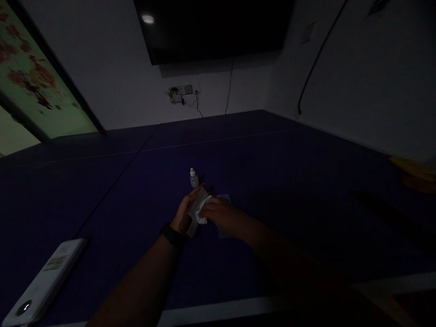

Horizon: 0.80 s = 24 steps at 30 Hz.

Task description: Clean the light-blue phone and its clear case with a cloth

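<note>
My left hand (184, 206) is wrapped round a flat, pale object (193, 223) with a brown rounded end and a brown edge. Dim light hides its exact kind. Against its pale face, my right hand (221, 215) presses a crumpled white cloth or tissue (202, 220), fingers closed on it. Just beyond the left fingertips stands a small clear dropper-type bottle (194, 180) with a white cap. Partly covered by my right hand, a thin grey-blue flat piece (223, 235) lies on the table. A dark watch (171, 234) circles my left wrist.
The dark blue-purple table (112, 268) has a pale front edge. A white power-bank-like box (47, 277) with a lit display lies at front left. Yellow items (415, 170) sit at far right near a dark long shape (381, 213). Behind are sockets (185, 89) and a wall screen (218, 29).
</note>
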{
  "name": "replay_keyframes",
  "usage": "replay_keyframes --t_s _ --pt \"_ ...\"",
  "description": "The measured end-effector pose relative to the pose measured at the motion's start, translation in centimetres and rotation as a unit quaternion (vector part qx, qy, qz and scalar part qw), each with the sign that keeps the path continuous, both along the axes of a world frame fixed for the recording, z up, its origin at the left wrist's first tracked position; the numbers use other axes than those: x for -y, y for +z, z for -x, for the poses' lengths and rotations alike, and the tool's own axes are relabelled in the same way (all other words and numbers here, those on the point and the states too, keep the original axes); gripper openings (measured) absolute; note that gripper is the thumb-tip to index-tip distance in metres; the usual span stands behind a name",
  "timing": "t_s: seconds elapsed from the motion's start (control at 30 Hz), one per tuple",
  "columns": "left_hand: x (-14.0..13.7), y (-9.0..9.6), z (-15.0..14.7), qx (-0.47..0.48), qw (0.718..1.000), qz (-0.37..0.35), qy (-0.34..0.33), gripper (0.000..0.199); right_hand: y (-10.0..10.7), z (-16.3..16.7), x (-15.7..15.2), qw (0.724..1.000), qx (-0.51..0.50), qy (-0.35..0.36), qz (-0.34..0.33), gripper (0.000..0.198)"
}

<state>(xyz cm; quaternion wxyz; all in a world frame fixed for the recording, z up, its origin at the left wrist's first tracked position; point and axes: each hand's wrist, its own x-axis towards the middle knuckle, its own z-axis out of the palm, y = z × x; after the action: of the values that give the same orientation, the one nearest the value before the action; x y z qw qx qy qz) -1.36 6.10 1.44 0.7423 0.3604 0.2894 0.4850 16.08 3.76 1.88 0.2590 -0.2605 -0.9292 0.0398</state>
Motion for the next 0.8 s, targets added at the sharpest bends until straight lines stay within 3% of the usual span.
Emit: replay_keyframes --t_s 0.1,0.23,0.3,0.5,0.57,0.73,0.8 --pt "0.1 0.1 -0.2 -0.030 0.999 0.017 0.010 0.051 0.2 1.5 1.6 0.998 0.023 0.055 0.003 0.019" --pt "0.4 0.9 -0.3 -0.052 0.998 0.036 -0.028 0.042 0.5 2.3 2.4 0.998 0.033 0.044 0.002 0.018" --pt "0.6 1.2 -0.3 -0.037 0.998 0.038 -0.043 0.047 0.6 2.3 2.3 0.999 0.023 0.030 0.008 0.019" --pt "0.9 1.4 -0.4 -0.042 0.998 -0.030 -0.025 0.039 0.6 1.1 1.1 1.000 -0.011 0.008 0.005 0.023" --pt "0.9 1.2 -0.6 -0.043 0.998 -0.040 -0.018 0.040 0.6 0.1 0.3 0.998 -0.050 -0.023 0.007 0.026" --pt "1.1 1.0 -0.9 -0.026 1.000 -0.009 0.007 0.041 0.9 -2.5 -1.5 0.967 -0.141 -0.210 -0.011 0.030" --pt "1.1 1.0 -1.0 -0.019 1.000 0.013 0.011 0.042 1.1 -2.8 -1.7 0.964 -0.131 -0.232 -0.017 0.032"
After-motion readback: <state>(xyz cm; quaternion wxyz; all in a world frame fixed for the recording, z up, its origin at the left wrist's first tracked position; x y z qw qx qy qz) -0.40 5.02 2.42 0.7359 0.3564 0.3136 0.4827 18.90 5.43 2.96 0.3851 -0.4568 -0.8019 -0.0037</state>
